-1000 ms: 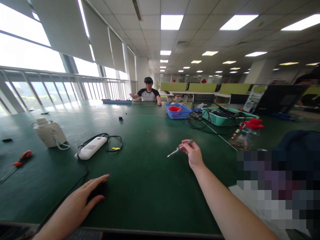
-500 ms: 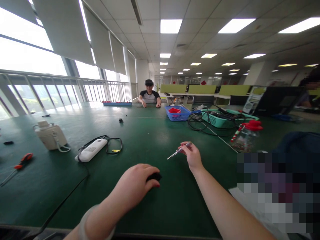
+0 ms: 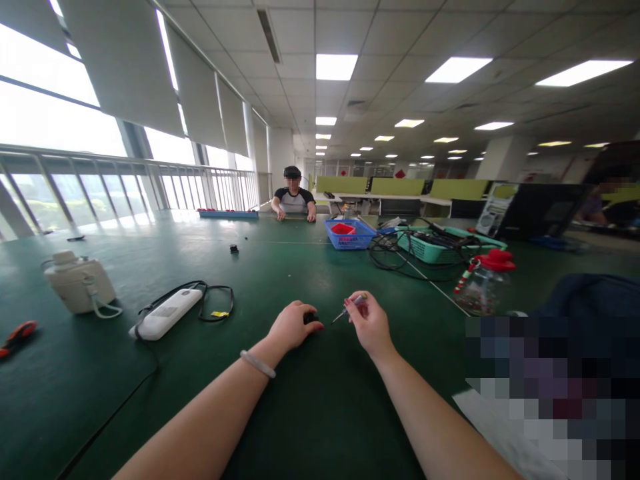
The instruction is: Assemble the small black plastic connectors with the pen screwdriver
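My left hand (image 3: 291,325) is closed over a small black object (image 3: 310,317) resting on the green table (image 3: 280,273); only its far end shows past my fingers. My right hand (image 3: 369,325) pinches a thin screwdriver (image 3: 346,309) with a clear handle. The metal tip slants down to the left and ends just beside the black object. A pale bracelet (image 3: 257,364) sits on my left wrist.
A white power strip (image 3: 166,313) with a black cable lies to the left, a cream appliance (image 3: 79,283) and an orange-handled tool (image 3: 16,333) beyond it. A blue basket (image 3: 350,234), a teal basket (image 3: 440,244) with cables and a red-lidded jar (image 3: 483,281) stand right. A person sits at the far end.
My left hand carried the black object from the near left edge forward and right to the middle. My right hand with the screwdriver dropped toward it, tip now beside the object.
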Demonstrator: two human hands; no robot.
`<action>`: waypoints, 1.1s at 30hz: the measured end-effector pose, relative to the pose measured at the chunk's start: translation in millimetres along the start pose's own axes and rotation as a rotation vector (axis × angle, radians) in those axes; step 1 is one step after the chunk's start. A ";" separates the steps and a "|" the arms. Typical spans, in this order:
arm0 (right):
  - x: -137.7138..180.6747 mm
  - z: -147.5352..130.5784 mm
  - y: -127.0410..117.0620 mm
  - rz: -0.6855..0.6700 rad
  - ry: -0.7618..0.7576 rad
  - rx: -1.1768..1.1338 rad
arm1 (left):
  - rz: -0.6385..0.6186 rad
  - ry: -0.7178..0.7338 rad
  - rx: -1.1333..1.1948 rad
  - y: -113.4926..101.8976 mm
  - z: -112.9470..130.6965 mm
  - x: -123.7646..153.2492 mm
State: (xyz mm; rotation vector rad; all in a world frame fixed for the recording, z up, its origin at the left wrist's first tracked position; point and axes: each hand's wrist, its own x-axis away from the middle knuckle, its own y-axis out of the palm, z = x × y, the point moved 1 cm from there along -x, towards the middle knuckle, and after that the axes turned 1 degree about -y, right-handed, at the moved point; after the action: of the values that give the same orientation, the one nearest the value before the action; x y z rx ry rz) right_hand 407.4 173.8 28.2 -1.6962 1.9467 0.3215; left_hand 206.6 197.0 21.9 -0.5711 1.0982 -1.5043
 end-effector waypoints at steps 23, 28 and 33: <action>15.8 -34.3 20.8 -0.207 -0.283 0.245 | 0.063 0.128 0.005 5.3 -4.6 7.2; 17.7 -40.3 20.1 -0.181 -0.308 0.234 | -0.007 0.280 0.141 5.7 -7.4 6.3; 19.2 -40.6 21.0 -0.203 -0.332 0.262 | -0.039 0.310 0.134 6.0 -9.4 5.3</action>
State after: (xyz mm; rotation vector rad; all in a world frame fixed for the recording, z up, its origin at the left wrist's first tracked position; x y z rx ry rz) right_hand 376.2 140.9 48.2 -1.5414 1.4932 0.2426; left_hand 200.4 195.4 11.3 -0.2726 1.2148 -1.7249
